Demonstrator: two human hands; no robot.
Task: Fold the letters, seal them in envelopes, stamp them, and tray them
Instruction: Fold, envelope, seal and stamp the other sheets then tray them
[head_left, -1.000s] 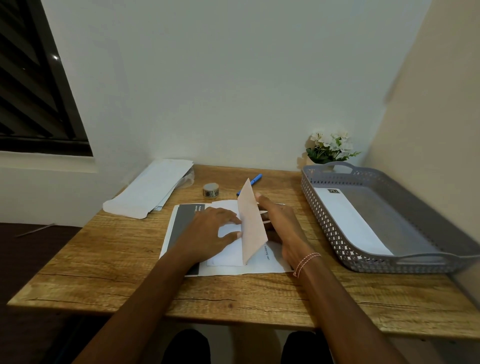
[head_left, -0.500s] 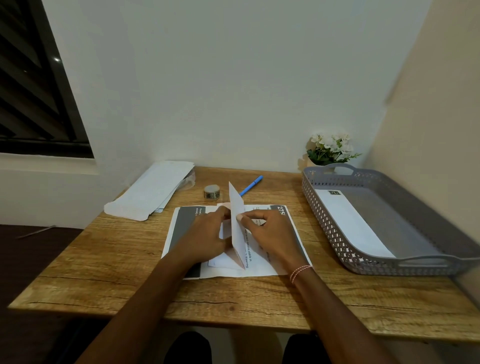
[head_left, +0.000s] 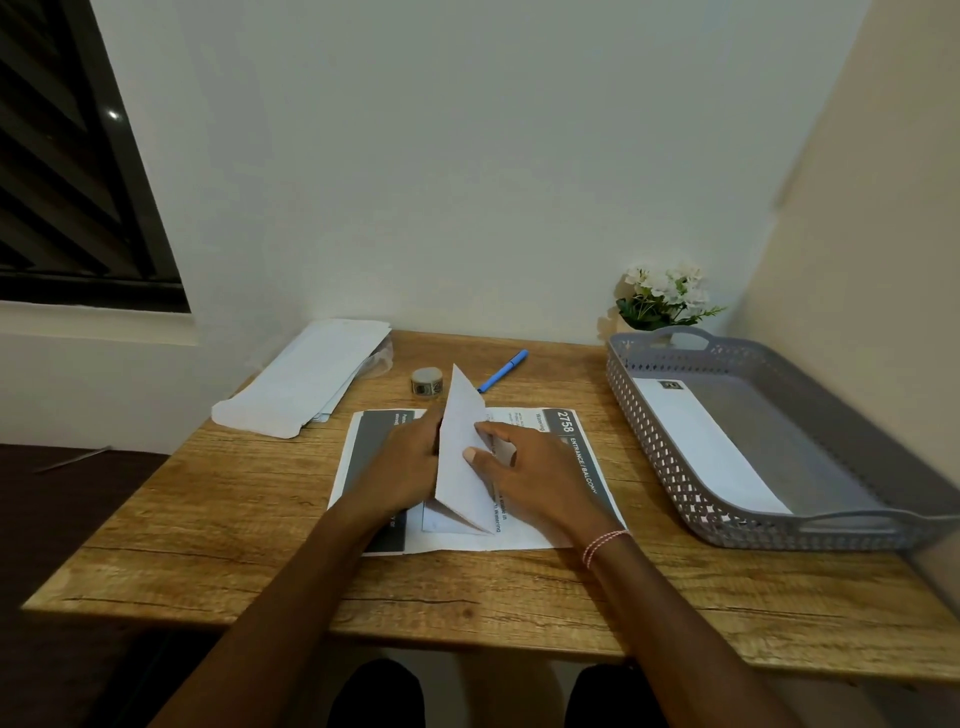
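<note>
white letter (head_left: 460, 415) flap up; r hand (head_left: 540, 480) fingers pinch it; l hand (head_left: 400, 470) fingers hidden behind, unclear.

The wooden counter (head_left: 208, 519) carries a stack of white envelopes (head_left: 306, 376) at its far left. A small roll (head_left: 427, 382) and a blue pen (head_left: 503, 370) lie near each other at the far middle. A printed sheet (head_left: 571, 452) lies flat at the centre. A grey basket tray (head_left: 649, 436) fills the right side, with a pot of white flowers (head_left: 662, 293) just beyond it.
</note>
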